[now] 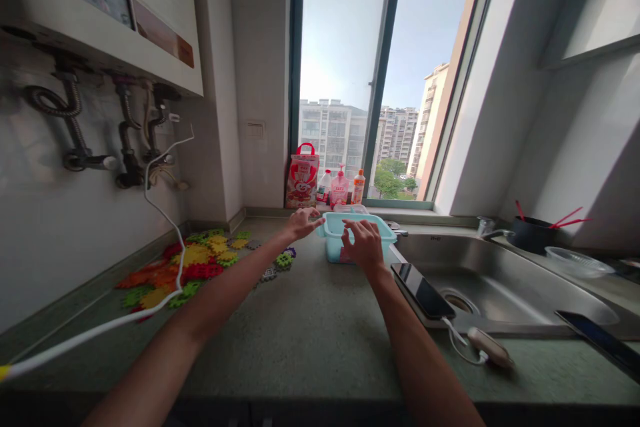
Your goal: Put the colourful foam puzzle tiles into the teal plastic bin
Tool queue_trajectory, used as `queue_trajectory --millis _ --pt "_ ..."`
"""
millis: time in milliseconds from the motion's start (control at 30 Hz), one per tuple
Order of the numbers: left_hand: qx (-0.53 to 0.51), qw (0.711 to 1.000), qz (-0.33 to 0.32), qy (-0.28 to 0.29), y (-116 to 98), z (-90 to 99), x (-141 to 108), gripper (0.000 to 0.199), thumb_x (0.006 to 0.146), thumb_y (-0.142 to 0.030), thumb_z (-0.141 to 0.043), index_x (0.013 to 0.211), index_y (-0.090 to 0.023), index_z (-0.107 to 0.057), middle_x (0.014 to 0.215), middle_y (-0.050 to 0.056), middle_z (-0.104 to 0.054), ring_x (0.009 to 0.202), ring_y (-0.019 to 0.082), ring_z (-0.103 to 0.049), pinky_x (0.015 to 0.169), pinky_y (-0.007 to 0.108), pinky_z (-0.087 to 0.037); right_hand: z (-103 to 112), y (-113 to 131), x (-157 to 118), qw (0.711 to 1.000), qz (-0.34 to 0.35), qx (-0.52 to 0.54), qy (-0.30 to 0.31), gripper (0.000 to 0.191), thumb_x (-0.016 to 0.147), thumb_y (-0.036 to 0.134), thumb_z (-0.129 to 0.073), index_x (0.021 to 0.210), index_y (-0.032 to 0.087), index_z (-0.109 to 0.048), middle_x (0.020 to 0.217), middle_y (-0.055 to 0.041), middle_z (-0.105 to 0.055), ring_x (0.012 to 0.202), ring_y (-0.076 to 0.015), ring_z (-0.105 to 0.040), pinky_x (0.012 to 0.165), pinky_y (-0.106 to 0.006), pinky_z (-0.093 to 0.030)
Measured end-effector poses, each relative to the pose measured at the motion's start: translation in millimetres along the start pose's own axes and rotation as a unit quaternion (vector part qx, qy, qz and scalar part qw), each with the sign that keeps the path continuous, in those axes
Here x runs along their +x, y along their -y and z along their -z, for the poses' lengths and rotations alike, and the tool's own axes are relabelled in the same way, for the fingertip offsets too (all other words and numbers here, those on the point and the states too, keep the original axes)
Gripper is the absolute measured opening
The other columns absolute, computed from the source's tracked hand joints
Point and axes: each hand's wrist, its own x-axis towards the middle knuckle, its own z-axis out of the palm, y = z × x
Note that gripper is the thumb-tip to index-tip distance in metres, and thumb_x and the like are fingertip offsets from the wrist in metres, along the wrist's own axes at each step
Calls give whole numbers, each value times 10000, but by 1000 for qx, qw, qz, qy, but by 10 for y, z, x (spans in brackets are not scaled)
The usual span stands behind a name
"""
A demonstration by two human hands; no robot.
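Observation:
A light blue plastic basin point(333, 248) stands on the counter in front of the window. My left hand point(303, 223) is just left of its rim, fingers stretched toward it and holding nothing I can see. In front of the basin's near side is my right hand point(365, 241), its fingers bent, with a gap between thumb and forefinger and nothing visible in it. Whether either hand touches the basin I cannot tell. Left of my left arm lies a spread of colourful gear-shaped plastic pieces point(193, 255) in red, yellow, green and orange; the basin's inside is mostly hidden.
A white cable point(145, 307) crosses above the pieces. To the right are a steel sink point(500, 273), a phone point(420, 290) on its edge, and a small charger-like object point(490, 347). Several bottles point(339, 188) and a printed bag point(303, 180) stand by the window.

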Motion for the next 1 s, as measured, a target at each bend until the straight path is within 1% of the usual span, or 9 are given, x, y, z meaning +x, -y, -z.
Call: queue_trajectory --millis 100,200,267,433,533,633,767,900,1000 --pt "76 994 73 -3 371 -50 -469 529 977 -610 -525 1272 -197 -677 1361 169 -680 1282 336 -597 1085 470 -448 -19 115 3 999 29 34 20 323 993 198 -507 1234 209 -722 1023 -98 -771 1001 -287 -633 978 -436 -435" --pt "104 989 102 38 672 -76 -932 697 887 -656 -627 1414 -202 -600 1522 212 -561 1413 409 -496 1119 531 -413 -76 323 -12 992 65 82 74 342 984 177 -511 1252 224 -718 1027 -98 -764 1005 -283 -640 973 -424 -466" --pt "115 983 122 78 833 -34 -1152 785 886 -695 -595 1508 -223 -521 1598 214 -483 1473 413 -442 1134 524 -402 -141 498 -42 983 77 124 113 359 973 166 -523 1274 241 -704 1068 -91 -759 1023 -272 -651 986 -410 -486" --pt "102 989 61 92 1136 183 -1422 688 905 -617 -603 1500 -275 -554 1582 145 -531 1448 369 -493 1185 481 -358 -515 813 -288 953 42 221 204 431 1001 249 -544 1429 277 -589 1317 -93 -686 1211 -258 -649 1081 -404 -504" --pt "97 992 -15 82 1182 272 -1542 482 972 -478 -539 1394 -282 -664 1544 108 -578 1408 322 -537 1186 452 -357 -866 804 -492 934 -9 251 256 514 1047 325 -497 1558 275 -457 1587 -117 -487 1467 -266 -482 1210 -443 -413" --pt "91 992 -43 81 1120 316 -1630 396 975 -363 -523 1312 -300 -720 1452 82 -659 1313 300 -613 1138 442 -401 -1220 744 -517 914 -63 246 316 563 1068 393 -465 1610 262 -392 1671 -129 -382 1581 -283 -309 1270 -494 -322" --pt "115 991 -20 63 1034 347 -1682 457 946 -544 -591 1284 -269 -728 1345 112 -715 1223 344 -653 1106 493 -415 -1584 871 -198 895 -92 226 374 595 1087 435 -404 1644 232 -356 1702 -160 -327 1589 -322 -283 1271 -572 -276" --pt "146 988 2 43 1075 366 -1718 506 935 -579 -602 1292 -238 -713 1317 126 -721 1217 347 -648 1082 496 -433 -1728 1137 75 877 -89 131 453 533 1106 413 -349 1621 291 -419 1713 -120 -322 1594 -339 -265 1263 -657 -196" --pt "173 984 16 27 1160 379 -1721 406 967 -485 -577 1243 -227 -726 1295 132 -727 1221 338 -641 1063 497 -446 -1629 1181 -23 879 -64 114 459 510 1102 386 -380 1597 297 -461 1695 -90 -369 1597 -332 -254 1271 -645 -189"
